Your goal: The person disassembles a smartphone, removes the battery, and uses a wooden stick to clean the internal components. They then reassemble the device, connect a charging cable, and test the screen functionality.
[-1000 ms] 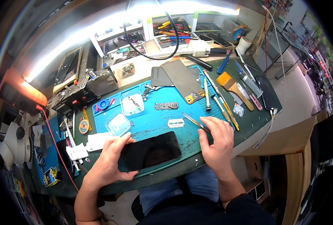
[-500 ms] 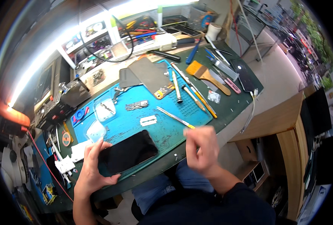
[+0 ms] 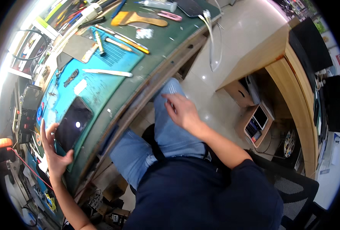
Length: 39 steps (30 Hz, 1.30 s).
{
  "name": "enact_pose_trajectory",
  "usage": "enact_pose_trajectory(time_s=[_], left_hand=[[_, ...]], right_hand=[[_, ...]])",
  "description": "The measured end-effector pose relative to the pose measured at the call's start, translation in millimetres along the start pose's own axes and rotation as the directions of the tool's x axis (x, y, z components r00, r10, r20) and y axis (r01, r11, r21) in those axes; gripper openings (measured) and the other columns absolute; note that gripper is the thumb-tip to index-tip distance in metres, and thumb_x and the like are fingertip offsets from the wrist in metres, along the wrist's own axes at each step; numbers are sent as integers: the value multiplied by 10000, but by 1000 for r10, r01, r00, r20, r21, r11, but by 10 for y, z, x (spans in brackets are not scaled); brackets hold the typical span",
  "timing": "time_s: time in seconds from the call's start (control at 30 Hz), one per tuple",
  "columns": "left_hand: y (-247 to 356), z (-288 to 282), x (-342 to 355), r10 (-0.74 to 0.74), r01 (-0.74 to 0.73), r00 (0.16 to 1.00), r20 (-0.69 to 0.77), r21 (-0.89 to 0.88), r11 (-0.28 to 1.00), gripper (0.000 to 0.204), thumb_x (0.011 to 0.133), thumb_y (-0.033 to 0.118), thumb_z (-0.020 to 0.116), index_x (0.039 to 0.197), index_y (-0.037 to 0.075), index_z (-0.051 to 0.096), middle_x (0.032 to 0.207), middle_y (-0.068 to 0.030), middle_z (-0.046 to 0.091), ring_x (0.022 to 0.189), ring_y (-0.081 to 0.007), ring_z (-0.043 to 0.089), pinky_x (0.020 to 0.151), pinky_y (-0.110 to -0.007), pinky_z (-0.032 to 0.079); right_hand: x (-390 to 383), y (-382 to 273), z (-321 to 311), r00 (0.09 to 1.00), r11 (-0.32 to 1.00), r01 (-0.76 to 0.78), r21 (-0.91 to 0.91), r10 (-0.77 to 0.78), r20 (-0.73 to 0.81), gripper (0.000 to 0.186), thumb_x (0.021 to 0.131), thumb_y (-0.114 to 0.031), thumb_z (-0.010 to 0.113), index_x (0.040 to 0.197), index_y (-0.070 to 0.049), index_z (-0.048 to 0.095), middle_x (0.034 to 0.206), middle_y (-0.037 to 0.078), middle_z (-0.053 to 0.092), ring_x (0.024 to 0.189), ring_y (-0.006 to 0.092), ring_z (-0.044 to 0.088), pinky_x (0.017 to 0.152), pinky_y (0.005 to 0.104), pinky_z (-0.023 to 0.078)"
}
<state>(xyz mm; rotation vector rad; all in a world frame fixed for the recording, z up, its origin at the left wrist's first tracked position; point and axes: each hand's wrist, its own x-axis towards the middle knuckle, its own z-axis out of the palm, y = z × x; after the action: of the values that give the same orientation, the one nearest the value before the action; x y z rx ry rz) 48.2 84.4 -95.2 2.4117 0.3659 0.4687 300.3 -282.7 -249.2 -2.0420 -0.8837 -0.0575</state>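
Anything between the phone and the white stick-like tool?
Yes: the head view shows a blade between the phone and tool, flat on the mat.

Left hand (image 3: 56,160) at black phone (image 3: 72,124), blue mat (image 3: 101,86) beneath, right hand (image 3: 182,111) over jeans (image 3: 172,136)

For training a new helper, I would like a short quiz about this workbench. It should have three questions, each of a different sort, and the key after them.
1. Which hand is at the black phone?
2. Fill in: the flat brush lies on the ____ bench top, off the blue mat.
3. True or false: the right hand is holding the flat brush.

Key:
1. The left hand.
2. Green.
3. False: the right hand is well apart from the brush.
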Motion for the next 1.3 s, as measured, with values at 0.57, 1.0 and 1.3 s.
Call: enact_pose_trajectory(time_s=[0.57,1.0,1.3], left_hand=[[-21,-122,-23,42,-45,999,18,210,977,1146,717,47,727,1704,128,149,1441,-154,561,1225,-245,550,1066,-392,434],[16,-24,-52,33,-29,999,-10,279,960,1231,717,391,822,1695,88,139,1383,-145,580,1180,-243,548,975,-363,406],[45,83,-112,3,4,999,-50,137,991,1249,698,371,861,1689,77,160,1349,-96,606,1204,-227,541,1015,-365,411]], right_hand=[[130,287,54,991,997,-32,-72,41,125,213,932,-186,628,1087,-96,743,1060,143,725,1015,376,693,864,492,567],[594,-24,350,945,926,323,-196,-325,25,182,868,-178,695,995,-50,722,981,112,662,1017,321,616,875,447,537],[538,-151,261,750,750,660,-33,-661,-30,226,812,-100,720,1038,-96,726,846,37,623,833,234,634,701,368,540]])
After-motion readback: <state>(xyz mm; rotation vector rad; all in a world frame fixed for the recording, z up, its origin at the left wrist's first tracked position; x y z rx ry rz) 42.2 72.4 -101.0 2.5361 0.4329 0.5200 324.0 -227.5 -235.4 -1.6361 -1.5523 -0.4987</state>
